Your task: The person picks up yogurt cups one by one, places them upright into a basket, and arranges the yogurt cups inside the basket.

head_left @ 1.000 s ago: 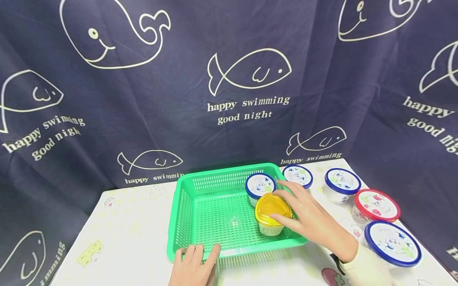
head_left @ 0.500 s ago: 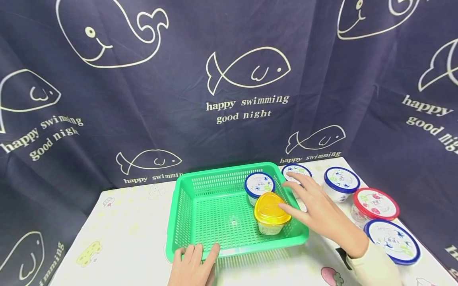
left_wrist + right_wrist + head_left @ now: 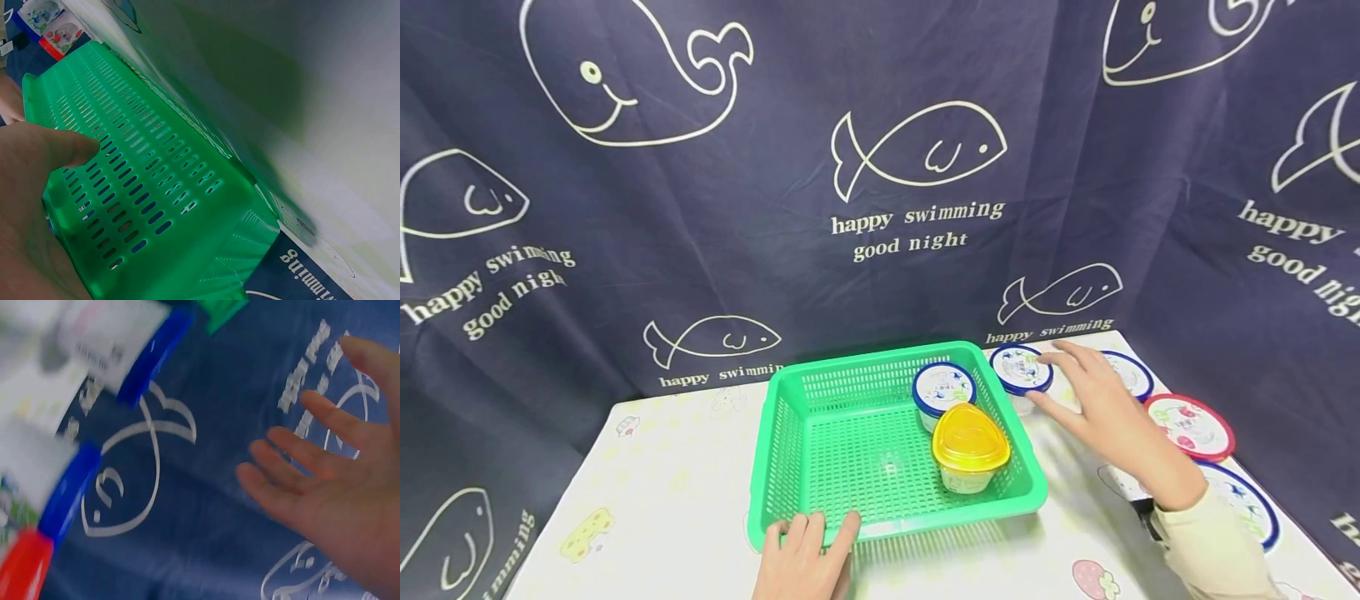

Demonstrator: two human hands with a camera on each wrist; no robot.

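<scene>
My left hand grips the near rim of a green plastic basket. In the left wrist view its thumb presses the basket's slotted outer wall. Inside the basket, at the right end, stand a blue-lidded tub and, in front of it, a yellow-lidded tub. My right hand is outside the basket with fingers spread, holding nothing. Its fingertips are right by a blue-lidded tub behind the basket's right corner. The right wrist view shows the same hand with parted fingers.
Along the table's right side stand another blue-lidded tub, a red-lidded tub and a larger-looking blue-lidded tub, partly covered by my right arm. A dark blue curtain hangs behind the table.
My right hand has let go of the yellow-lidded tub in the basket and moved right and back, over the basket's edge to the blue-lidded tub outside. My left hand has stayed put.
</scene>
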